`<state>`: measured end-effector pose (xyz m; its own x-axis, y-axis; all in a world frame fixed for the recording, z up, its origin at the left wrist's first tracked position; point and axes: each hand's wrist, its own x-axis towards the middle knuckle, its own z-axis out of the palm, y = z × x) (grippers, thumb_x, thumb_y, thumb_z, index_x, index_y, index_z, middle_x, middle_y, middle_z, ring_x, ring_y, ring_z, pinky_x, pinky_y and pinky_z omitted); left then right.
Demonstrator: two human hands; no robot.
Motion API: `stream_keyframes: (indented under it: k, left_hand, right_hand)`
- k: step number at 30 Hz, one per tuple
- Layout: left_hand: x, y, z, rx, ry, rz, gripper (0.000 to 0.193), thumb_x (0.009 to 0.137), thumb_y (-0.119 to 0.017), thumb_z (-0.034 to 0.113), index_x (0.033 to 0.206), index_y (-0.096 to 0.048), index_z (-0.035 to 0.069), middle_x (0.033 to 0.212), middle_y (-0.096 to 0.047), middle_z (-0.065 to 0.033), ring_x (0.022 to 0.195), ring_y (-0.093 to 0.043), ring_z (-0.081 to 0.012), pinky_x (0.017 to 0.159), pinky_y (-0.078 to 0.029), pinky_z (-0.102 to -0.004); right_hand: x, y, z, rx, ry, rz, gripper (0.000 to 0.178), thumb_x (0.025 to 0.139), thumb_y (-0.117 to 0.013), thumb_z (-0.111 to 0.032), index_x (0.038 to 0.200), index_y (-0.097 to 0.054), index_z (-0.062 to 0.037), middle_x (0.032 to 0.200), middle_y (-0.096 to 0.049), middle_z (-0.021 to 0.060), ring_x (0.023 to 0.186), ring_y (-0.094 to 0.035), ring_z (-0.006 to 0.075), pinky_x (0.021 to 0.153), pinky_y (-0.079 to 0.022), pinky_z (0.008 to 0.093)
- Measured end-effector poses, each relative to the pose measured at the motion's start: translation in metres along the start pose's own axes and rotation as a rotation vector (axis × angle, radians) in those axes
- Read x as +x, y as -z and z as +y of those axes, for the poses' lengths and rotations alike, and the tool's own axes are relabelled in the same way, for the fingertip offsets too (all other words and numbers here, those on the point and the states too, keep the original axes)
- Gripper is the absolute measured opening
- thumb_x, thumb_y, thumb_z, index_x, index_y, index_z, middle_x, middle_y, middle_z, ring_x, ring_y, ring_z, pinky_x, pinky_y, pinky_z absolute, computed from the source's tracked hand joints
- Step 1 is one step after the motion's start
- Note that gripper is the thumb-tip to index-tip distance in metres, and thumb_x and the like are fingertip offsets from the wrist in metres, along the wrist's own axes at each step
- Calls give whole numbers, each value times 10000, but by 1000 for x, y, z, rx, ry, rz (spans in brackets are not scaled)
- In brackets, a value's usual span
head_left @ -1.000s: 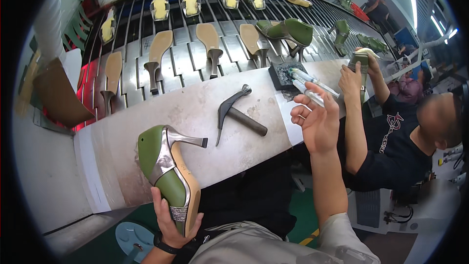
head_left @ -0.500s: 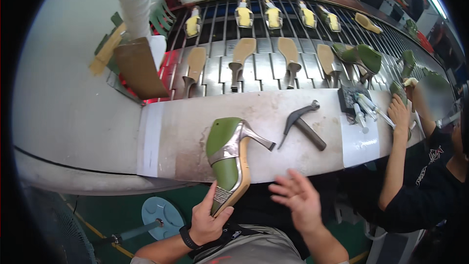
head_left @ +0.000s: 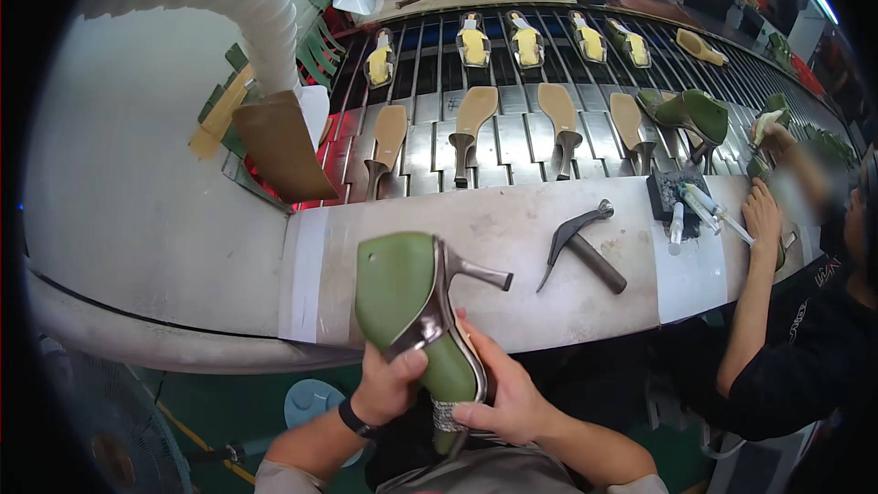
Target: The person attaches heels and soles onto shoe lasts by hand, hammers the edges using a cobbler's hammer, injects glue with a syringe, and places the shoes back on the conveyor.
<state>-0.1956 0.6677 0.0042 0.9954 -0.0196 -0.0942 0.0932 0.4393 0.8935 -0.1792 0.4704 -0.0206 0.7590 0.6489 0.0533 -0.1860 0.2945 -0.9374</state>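
A green high-heeled shoe with metallic bronze trim is held off the table's front edge, its heel pointing right. My left hand grips its left side around the middle, the thumb on the metallic trim. With the thumb on the silvery braided band near the toe, my right hand clasps the other side. Part of the sole is hidden behind my right fingers. To the right of the shoe, a hammer with a dark handle lies on the pale worktop.
Beyond the worktop runs a slatted metal conveyor carrying beige soles with heels, yellow-padded pieces and another green shoe. Syringes rest at a black block. A co-worker's arm is at right; a white hose hangs at left.
My right hand has come in from the open air and taken hold of the shoe's front. My left hand has shifted to the shoe's middle, and the shoe is nearer to me.
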Motion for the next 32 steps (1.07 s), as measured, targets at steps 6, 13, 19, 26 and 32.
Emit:
stream_keyframes:
  k: [6, 13, 19, 26, 32]
  left_hand:
    - [122, 14, 46, 407, -253, 188, 509, 970, -702, 300, 1362, -596, -7, 1187, -707, -93, 1025, -701, -185, 886, -578, -337]
    - [323, 96, 131, 970, -435, 546, 666, 777, -861, 200, 1339, -579, -17, 1184, -733, -151, 1062, -711, -239, 926, -555, -357]
    - [389, 183, 96, 1263, -259, 724, 754, 672, -840, 173, 1359, -581, 1, 1227, -725, -203, 1111, -709, -352, 976, -539, -449]
    - [382, 265, 73, 1318, -408, 800, 566, 862, -790, 172, 1319, -569, -77, 1264, -686, -258, 1170, -672, -391, 1029, -503, -453]
    - [355, 293, 74, 1092, -47, 787, 570, 890, -763, 183, 1347, -565, -93, 1331, -677, -269, 1165, -679, -397, 1034, -495, -466]
  right_hand:
    - [-5, 43, -4, -452, 136, 329, 811, 866, -865, -147, 1521, -426, 40, 1330, -673, 210, 1183, -694, 256, 955, -591, 378]
    - [-53, 143, -34, -438, 333, 1182, 547, 872, -720, 60, 1373, -505, 12, 1025, -652, 80, 853, -598, 103, 734, -499, 246]
    - [-21, 183, -71, -1066, 324, 1102, 778, 772, -838, 20, 1493, -546, 6, 978, -682, 74, 646, -586, 99, 574, -493, 271]
    - [-14, 206, -92, -1484, 477, 1036, 289, 819, -819, -66, 1095, -753, -10, 740, -659, 118, 612, -645, 265, 562, -498, 371]
    - [-54, 201, -83, -1144, 478, 1199, 247, 878, -794, -97, 1111, -758, -22, 833, -743, 131, 639, -681, 201, 582, -530, 349]
